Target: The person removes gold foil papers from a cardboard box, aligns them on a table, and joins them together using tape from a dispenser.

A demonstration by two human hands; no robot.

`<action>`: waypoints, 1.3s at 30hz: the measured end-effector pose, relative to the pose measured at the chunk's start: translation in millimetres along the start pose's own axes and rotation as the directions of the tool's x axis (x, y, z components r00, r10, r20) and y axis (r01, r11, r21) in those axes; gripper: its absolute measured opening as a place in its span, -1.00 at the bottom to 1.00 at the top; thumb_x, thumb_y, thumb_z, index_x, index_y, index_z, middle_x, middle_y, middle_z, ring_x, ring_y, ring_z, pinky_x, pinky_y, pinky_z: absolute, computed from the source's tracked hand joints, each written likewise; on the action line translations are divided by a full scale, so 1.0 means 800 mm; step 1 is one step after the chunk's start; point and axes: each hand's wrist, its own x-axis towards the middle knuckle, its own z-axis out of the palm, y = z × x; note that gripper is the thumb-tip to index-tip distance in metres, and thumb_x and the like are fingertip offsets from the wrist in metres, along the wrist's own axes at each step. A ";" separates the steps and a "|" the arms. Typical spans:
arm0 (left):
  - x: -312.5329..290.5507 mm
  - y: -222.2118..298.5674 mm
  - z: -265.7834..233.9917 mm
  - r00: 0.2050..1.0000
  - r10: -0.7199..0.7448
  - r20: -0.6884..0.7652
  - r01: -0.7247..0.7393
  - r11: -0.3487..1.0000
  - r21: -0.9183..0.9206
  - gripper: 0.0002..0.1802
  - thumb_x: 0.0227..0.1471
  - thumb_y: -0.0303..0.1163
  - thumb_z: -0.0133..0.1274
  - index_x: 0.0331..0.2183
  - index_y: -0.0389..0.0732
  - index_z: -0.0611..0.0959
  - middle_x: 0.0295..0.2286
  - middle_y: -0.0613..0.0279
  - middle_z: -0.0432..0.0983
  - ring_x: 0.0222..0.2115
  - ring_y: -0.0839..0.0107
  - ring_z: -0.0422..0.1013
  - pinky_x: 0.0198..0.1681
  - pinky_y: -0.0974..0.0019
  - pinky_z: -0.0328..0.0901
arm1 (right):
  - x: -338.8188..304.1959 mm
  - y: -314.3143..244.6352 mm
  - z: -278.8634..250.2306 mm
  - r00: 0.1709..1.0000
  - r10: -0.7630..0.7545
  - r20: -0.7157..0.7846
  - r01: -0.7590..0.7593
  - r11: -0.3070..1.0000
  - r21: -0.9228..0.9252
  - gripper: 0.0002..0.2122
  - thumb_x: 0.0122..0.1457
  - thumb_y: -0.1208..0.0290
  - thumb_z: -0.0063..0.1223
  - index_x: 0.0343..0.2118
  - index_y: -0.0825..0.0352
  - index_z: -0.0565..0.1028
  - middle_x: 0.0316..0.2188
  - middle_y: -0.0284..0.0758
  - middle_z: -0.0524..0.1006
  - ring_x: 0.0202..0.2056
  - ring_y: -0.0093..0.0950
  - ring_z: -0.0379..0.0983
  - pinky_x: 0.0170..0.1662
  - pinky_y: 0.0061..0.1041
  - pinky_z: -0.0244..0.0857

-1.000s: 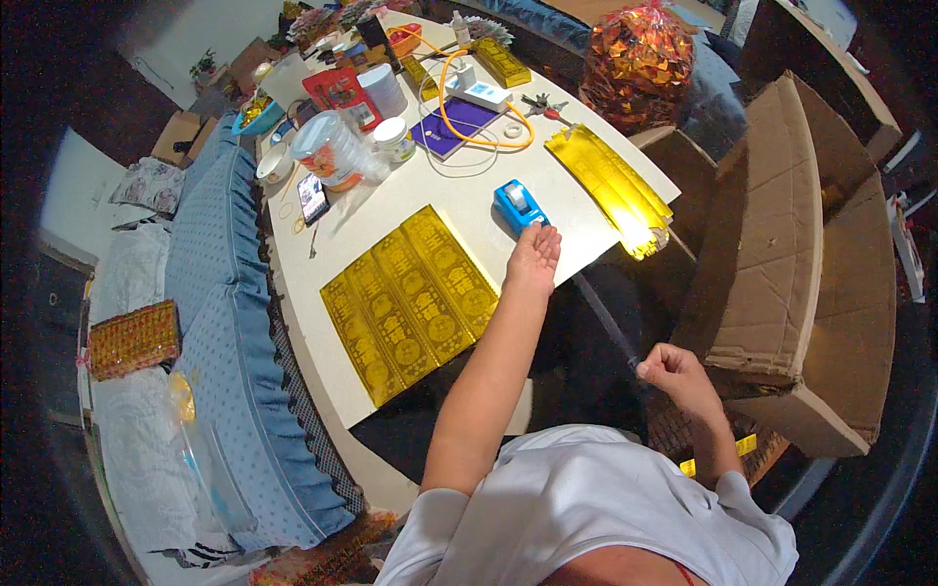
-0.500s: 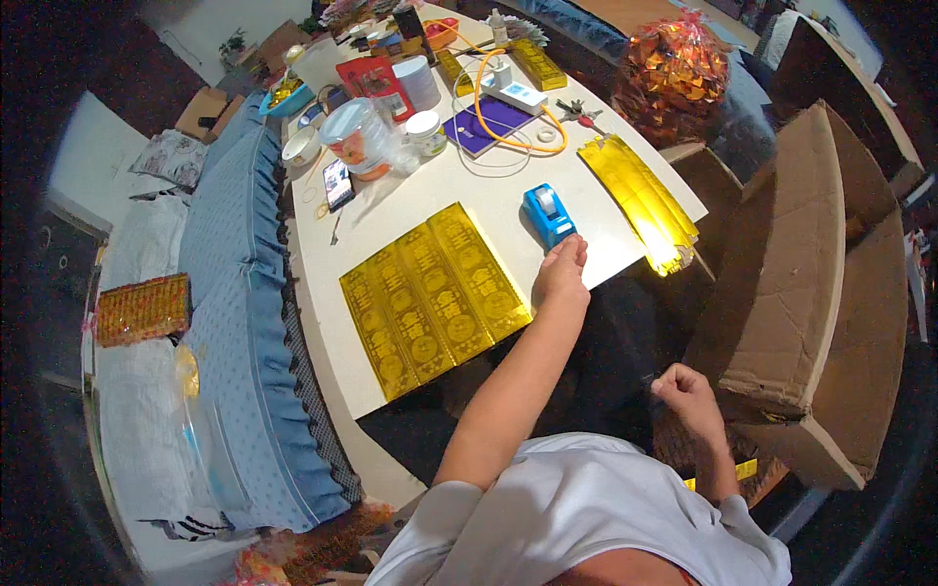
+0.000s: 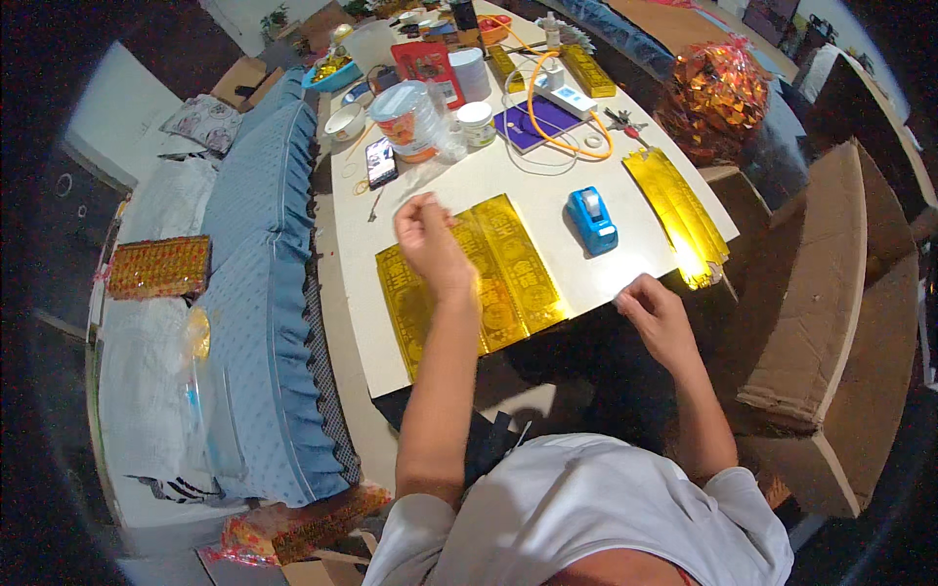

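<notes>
My left hand [image 3: 427,239] hovers over the far left part of an embossed gold foil sheet [image 3: 508,256], its fingers curled together; anything in them is hidden. The sheet lies flat at the near edge of the white table, partly covered by my left forearm. Off the table's near edge, my right hand [image 3: 657,314] has thumb and fingers pinched, and what they may hold is too small to make out. Between my hands and farther back stands a blue tape dispenser [image 3: 592,223], touched by neither. A stack of narrow gold foil strips [image 3: 681,217] lies to its right.
A phone [image 3: 381,162], a clear plastic tub [image 3: 405,122], a white jar [image 3: 476,124] and a purple box [image 3: 532,124] with an orange cable stand farther back. An open cardboard box [image 3: 801,293] is at the right. A blue-covered sofa [image 3: 244,254] runs along the left.
My left hand has left the tape dispenser and moved left over the gold sheet. My right hand has risen toward the table edge, still pinched. The view has shifted slightly.
</notes>
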 end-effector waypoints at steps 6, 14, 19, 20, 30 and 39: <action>0.064 0.019 -0.096 0.992 0.099 -0.075 -0.079 0.969 0.235 -0.91 0.11 -0.51 0.02 -0.31 -0.25 0.44 -0.52 0.32 0.39 -0.54 0.58 0.31 -0.46 0.54 0.24 | 0.102 -0.062 0.046 0.964 -0.244 0.109 0.267 0.898 -0.349 -0.89 0.18 0.35 0.08 -0.31 0.26 0.50 -0.41 -0.18 0.57 -0.37 -0.21 0.53 -0.32 -0.29 0.38; 0.107 -0.010 -0.188 0.976 0.069 -0.207 0.013 0.929 0.370 -0.92 0.05 -0.54 0.04 -0.37 -0.30 0.47 -0.53 0.23 0.47 -0.58 0.46 0.46 -0.55 0.48 0.29 | 0.221 -0.062 0.100 0.904 -0.224 0.364 0.385 0.797 -0.466 -0.85 0.15 0.31 0.07 -0.30 0.24 0.52 -0.38 -0.20 0.60 -0.30 -0.17 0.54 -0.24 -0.18 0.40; 0.104 -0.020 -0.190 0.954 -0.029 -0.298 0.135 0.930 0.341 -0.93 0.03 -0.57 0.04 -0.38 -0.30 0.46 -0.52 0.23 0.46 -0.60 0.51 0.40 -0.53 0.52 0.27 | 0.260 -0.053 0.116 0.893 -0.176 0.413 0.396 0.743 -0.539 -0.82 0.14 0.29 0.11 -0.28 0.28 0.53 -0.34 -0.21 0.61 -0.26 -0.25 0.55 -0.21 -0.29 0.40; 0.105 -0.020 -0.195 0.957 -0.025 -0.290 0.133 0.923 0.360 -0.93 0.03 -0.57 0.04 -0.38 -0.31 0.47 -0.52 0.24 0.46 -0.60 0.52 0.40 -0.53 0.52 0.27 | 0.266 -0.055 0.120 0.892 -0.158 0.423 0.391 0.738 -0.550 -0.80 0.14 0.30 0.12 -0.24 0.28 0.52 -0.33 -0.20 0.61 -0.26 -0.25 0.55 -0.20 -0.29 0.40; 0.117 -0.046 -0.235 0.957 -0.010 -0.290 0.163 0.845 0.509 -0.89 -0.01 -0.51 0.15 -0.37 -0.29 0.57 -0.53 0.31 0.47 -0.60 0.56 0.37 -0.54 0.50 0.28 | 0.306 -0.037 0.139 0.863 -0.015 0.505 0.254 0.877 -0.407 -0.57 0.12 0.34 0.19 0.04 0.31 0.39 -0.31 -0.15 0.56 -0.33 -0.35 0.54 -0.28 -0.40 0.43; 0.119 -0.061 -0.250 0.947 -0.128 -0.294 0.238 0.895 0.378 -0.90 0.01 -0.53 0.12 -0.36 -0.31 0.56 -0.53 0.29 0.48 -0.59 0.52 0.38 -0.54 0.49 0.29 | 0.318 -0.013 0.160 0.891 0.054 0.451 0.124 0.926 -0.356 -0.60 0.09 0.35 0.20 -0.02 0.32 0.41 -0.21 -0.07 0.56 -0.29 -0.24 0.57 -0.21 -0.30 0.44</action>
